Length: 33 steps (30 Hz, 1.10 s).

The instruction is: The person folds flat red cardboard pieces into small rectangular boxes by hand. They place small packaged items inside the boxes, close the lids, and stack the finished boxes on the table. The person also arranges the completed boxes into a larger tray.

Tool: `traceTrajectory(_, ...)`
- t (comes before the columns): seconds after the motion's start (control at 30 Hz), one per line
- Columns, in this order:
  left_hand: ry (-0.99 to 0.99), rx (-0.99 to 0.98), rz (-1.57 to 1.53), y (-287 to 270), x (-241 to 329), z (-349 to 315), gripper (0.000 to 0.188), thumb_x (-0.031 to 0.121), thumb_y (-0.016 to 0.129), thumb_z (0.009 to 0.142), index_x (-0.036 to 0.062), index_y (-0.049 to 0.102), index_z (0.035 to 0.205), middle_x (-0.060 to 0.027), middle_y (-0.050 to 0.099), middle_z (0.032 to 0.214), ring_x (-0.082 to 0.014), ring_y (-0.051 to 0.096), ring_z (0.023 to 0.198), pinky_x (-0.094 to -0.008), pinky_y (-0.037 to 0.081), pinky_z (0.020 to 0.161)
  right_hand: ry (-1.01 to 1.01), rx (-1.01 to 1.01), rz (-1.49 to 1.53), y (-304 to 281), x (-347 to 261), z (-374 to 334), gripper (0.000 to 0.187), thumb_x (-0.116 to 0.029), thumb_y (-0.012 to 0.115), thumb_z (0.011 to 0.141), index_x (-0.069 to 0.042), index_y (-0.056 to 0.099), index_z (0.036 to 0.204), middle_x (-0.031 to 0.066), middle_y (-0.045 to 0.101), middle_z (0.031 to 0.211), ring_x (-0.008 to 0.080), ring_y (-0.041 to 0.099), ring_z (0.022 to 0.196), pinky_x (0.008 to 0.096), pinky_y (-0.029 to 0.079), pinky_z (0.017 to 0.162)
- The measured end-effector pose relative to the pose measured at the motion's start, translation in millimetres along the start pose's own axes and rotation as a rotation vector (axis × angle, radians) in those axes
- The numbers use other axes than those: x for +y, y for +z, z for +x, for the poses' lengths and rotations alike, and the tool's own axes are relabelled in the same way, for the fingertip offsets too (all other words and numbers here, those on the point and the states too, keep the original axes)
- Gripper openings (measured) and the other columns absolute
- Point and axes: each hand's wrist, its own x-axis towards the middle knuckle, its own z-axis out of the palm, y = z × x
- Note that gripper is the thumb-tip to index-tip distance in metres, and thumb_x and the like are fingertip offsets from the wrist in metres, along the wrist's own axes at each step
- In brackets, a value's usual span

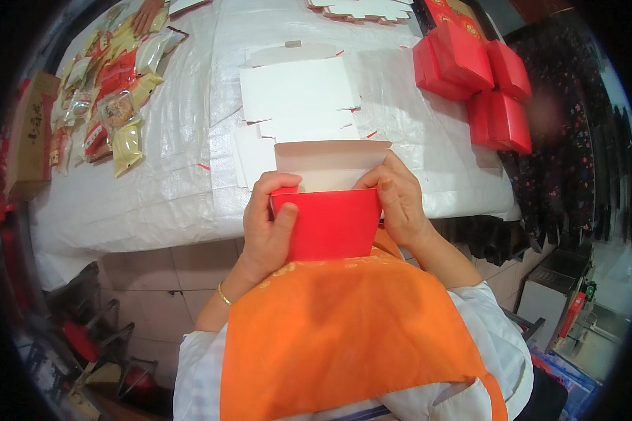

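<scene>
A red cardboard box (333, 228) with a pale inside is held upright against my orange apron, its lid flap standing up at the far side. My left hand (265, 221) grips the box's left side, thumb on the red front and fingers over the top edge. At the right top corner, my right hand (398, 196) pinches the box, with fingers curled over the rim by the flap. Just beyond the box lie flat white box blanks (298, 91) on the table, partly overlapping. What is inside the box is hidden from this angle.
Several folded red boxes (463, 59) are stacked at the table's right edge. Packaged snacks (116, 109) lie at the left beside a brown carton (31, 133); another person's hand (146, 17) touches them. More white blanks (361, 8) lie at the far edge. White sheeting (168, 189) covers the table.
</scene>
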Motion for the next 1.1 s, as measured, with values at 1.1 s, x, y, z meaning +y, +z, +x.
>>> traceTrajectory(1.1,0.195,0.061,0.059,18,19,25,0.058,0.053,0.04,0.104,0.0048,0.049,0.073,-0.0168,0.054,0.107,-0.019,0.052,0.089,-0.0298,0.044,0.076,-0.318,0.077,0.061,-19,8,-10,0.06,-0.056,0.038,0.103,-0.005,0.055,0.078,0.0163,0.05,0.106,0.0189,0.054,0.082,0.0287,0.046,0.071)
